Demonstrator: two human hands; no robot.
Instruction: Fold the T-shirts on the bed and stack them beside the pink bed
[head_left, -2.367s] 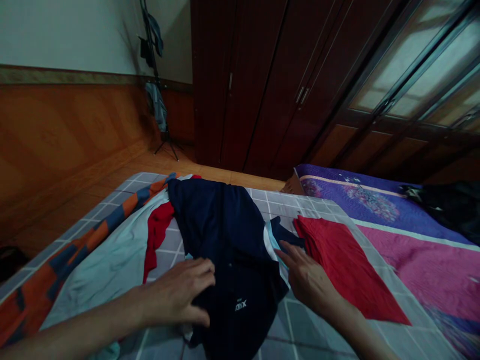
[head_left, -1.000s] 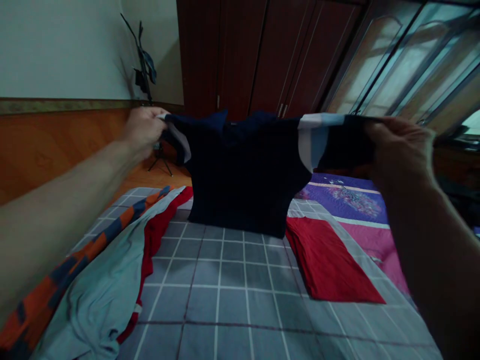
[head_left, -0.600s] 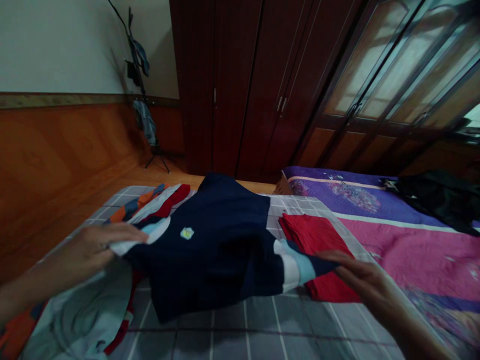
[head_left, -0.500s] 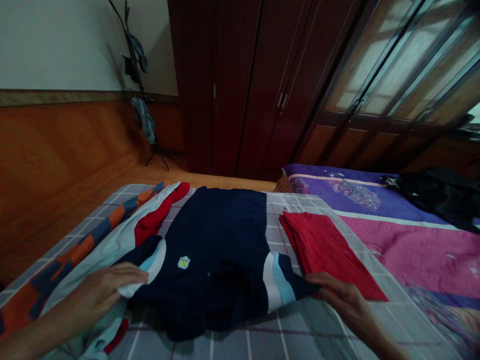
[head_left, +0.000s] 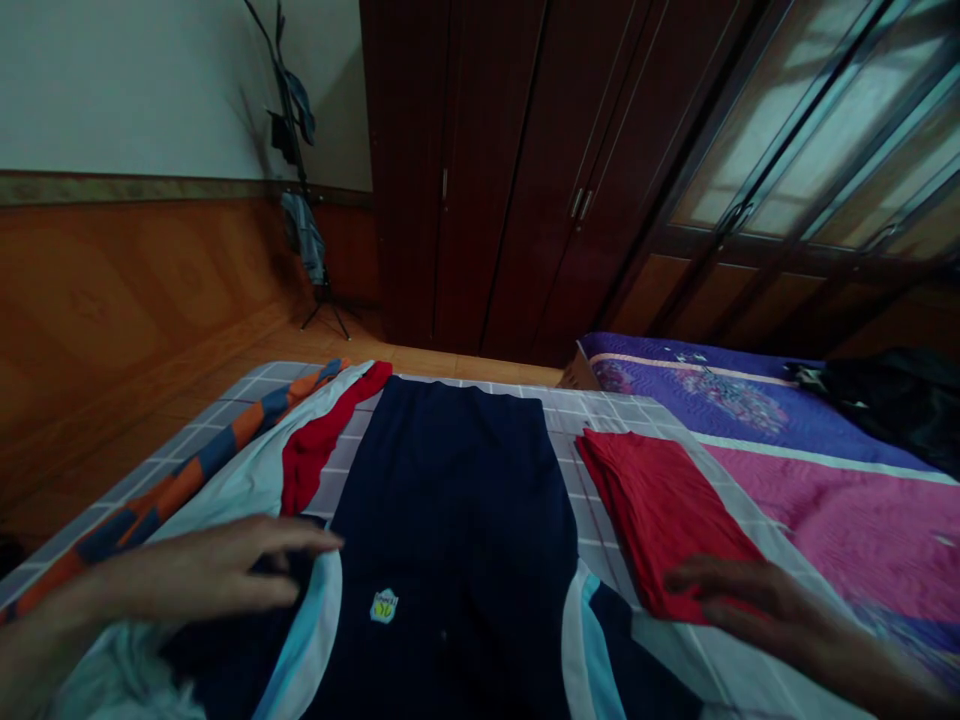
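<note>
A dark navy shirt (head_left: 457, 500) lies spread on the grey checked bed cover (head_left: 622, 405), with white and light-blue bands on its sleeves and a small badge. Above its left sleeve hovers my left hand (head_left: 217, 570), fingers apart and holding nothing. My right hand (head_left: 772, 610) is over the near end of a folded red garment (head_left: 660, 500), right of the shirt; it is blurred, with fingers apart and nothing in them.
White-and-red clothing (head_left: 262, 465) and an orange-and-blue cloth (head_left: 217, 455) lie along the left. Beyond stand a coat rack (head_left: 304, 235) and a dark red wardrobe (head_left: 517, 180). At right is a purple and pink bed (head_left: 825, 480) with a black item (head_left: 892, 400).
Both hands have let go of the shirt's sleeves, and the right hand has moved right. The shirt now lies flatter and reaches nearer to me. The view has shifted slightly.
</note>
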